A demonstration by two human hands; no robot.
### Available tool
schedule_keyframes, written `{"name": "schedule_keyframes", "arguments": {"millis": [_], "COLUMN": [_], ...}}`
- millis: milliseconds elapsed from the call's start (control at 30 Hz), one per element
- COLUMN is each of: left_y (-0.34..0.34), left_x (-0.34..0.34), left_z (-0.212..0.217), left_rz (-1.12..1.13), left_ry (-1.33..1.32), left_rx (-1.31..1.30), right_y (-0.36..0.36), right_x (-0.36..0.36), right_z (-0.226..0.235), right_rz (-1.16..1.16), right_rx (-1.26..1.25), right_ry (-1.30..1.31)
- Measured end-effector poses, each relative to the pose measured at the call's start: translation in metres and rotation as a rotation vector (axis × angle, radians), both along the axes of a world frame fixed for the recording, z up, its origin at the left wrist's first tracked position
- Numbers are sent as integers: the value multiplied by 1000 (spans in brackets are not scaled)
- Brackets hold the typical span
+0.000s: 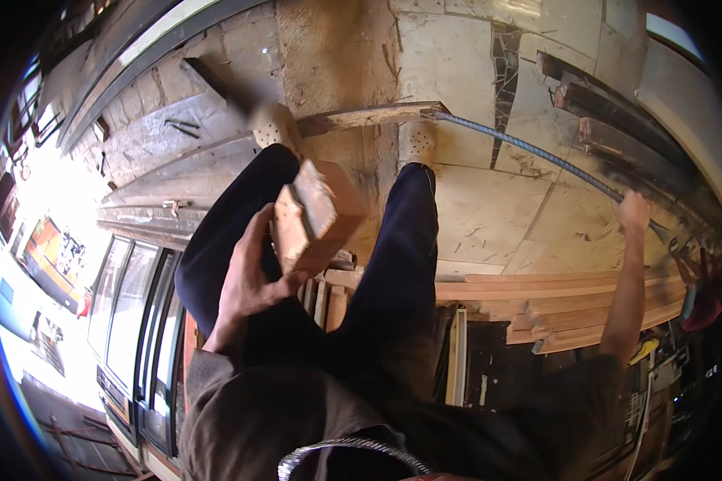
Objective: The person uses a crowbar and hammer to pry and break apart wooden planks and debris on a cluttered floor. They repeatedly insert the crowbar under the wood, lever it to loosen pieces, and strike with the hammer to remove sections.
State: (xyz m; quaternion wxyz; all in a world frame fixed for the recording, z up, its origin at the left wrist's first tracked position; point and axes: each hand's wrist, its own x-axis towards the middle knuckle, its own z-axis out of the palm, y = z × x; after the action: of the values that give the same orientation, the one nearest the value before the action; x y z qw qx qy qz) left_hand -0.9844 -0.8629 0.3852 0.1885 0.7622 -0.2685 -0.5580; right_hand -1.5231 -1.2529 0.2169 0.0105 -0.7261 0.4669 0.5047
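Raised in front of my left knee, a wooden block point(341, 212) with a rough, split end is gripped by my left hand point(253, 280). Its thumb and fingers wrap the near side of the wood. Out to the right, my right hand point(634, 211) is closed around a long ribbed steel bar point(529, 147). The bar slopes away to the left, and its far end meets a narrow dark plank point(369, 115) lying across the floor by my feet. Whether the bar's tip rests on the plank or under it, I cannot tell.
Sawn reddish boards point(569, 301) lie stacked to the right of my legs. Old dark timbers point(610, 132) line the far right. Long grey boards point(160, 180) and a glazed frame point(136, 280) stand on the left. A dark blurred bar point(208, 80) lies near my left shoe.
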Motion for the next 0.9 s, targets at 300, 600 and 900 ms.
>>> {"name": "schedule_keyframes", "arguments": {"millis": [300, 600, 900], "left_y": [7, 14, 21], "left_x": [-21, -42, -51], "left_z": [-29, -24, -38], "left_rz": [196, 75, -34], "left_ry": [43, 36, -56], "left_rx": [192, 151, 68], "right_y": [-41, -37, 15], "right_x": [-12, -4, -1], "right_z": [-63, -30, 24], "right_rz": [74, 102, 54], "right_rx": [-54, 27, -1], "right_ry": [-53, -108, -183]}}
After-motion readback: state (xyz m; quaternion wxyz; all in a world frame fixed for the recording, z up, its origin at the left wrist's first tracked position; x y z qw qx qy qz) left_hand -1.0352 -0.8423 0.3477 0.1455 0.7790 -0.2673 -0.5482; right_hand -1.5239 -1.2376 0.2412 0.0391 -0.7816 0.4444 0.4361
